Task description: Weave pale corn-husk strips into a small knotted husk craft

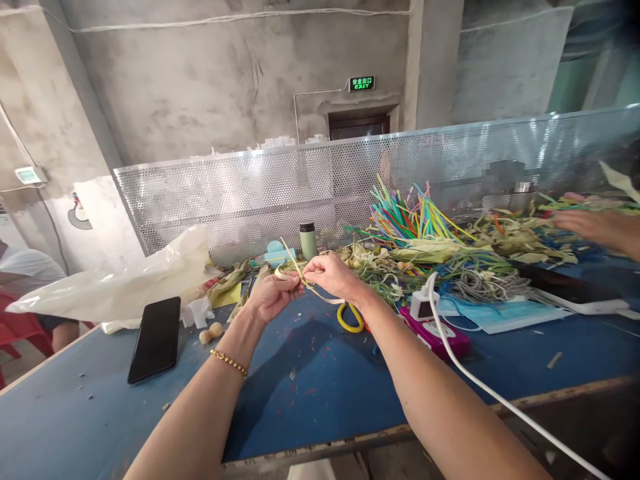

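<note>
Both my hands are raised over the blue table (310, 393) and meet at its middle. My left hand (273, 295) is closed, pinching a small curled piece of pale straw strip (305, 279). My right hand (333, 275) is closed too, pinching the same thin strip, which sticks up behind the fingers and trails down to the right. A gold bead bracelet (229, 361) sits on my left wrist. Under my right hand lie scissors with yellow handles (351, 319).
A black phone (155, 338) lies at the left beside a pale plastic bag (135, 283). A green bottle (308, 240) stands before the perforated metal screen (260, 193). Coloured strips (407, 217), dried husks, a pink power strip (440, 335) with a white cable, and another person's hand (595, 227) are at the right.
</note>
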`<control>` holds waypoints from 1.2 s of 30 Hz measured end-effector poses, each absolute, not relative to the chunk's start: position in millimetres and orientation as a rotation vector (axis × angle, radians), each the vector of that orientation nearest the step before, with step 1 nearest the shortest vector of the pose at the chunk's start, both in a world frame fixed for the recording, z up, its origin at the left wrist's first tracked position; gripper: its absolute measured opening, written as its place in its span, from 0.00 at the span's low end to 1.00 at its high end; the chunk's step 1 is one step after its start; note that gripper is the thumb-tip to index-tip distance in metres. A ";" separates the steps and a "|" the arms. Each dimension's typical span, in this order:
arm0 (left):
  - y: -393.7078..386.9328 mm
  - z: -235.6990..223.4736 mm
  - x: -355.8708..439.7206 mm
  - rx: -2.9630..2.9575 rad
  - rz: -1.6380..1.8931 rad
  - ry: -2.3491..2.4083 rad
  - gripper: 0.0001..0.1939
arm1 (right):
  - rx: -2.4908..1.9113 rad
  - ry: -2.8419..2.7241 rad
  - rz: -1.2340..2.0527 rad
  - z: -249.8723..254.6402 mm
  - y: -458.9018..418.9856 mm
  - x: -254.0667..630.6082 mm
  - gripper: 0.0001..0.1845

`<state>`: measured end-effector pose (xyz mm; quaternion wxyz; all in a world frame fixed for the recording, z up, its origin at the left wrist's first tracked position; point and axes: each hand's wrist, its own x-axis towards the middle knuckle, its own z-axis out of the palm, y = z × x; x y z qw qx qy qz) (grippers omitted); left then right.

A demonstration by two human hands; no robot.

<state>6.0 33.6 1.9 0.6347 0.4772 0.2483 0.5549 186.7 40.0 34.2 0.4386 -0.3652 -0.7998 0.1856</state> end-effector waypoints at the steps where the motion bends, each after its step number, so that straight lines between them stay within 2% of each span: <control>1: 33.9 1.7 6.0 1.082 1.276 0.569 0.08 | -0.898 -1.990 0.440 33.4 41.5 186.6 0.05; 6: 33.0 1.5 8.0 1.084 1.284 0.574 0.09 | -0.837 -1.957 0.342 32.9 43.7 186.3 0.10; 14: 25.0 5.4 12.4 1.135 1.221 0.579 0.11 | -0.703 -1.767 0.829 29.3 43.4 185.4 0.11; 21: 20.8 6.7 18.7 1.246 1.308 0.703 0.19 | -0.785 -1.677 0.865 32.5 33.4 179.4 0.07; 27: 17.4 7.0 21.0 1.282 1.201 0.746 0.18 | -0.787 -1.779 0.918 29.8 32.4 179.7 0.11; 32: 11.8 10.2 19.1 1.334 1.031 0.769 0.16 | -0.760 -1.783 1.021 25.8 37.1 181.1 0.07; 36: 12.0 11.8 15.6 1.329 1.018 0.751 0.15 | -0.700 -1.750 1.078 27.4 35.3 180.0 0.09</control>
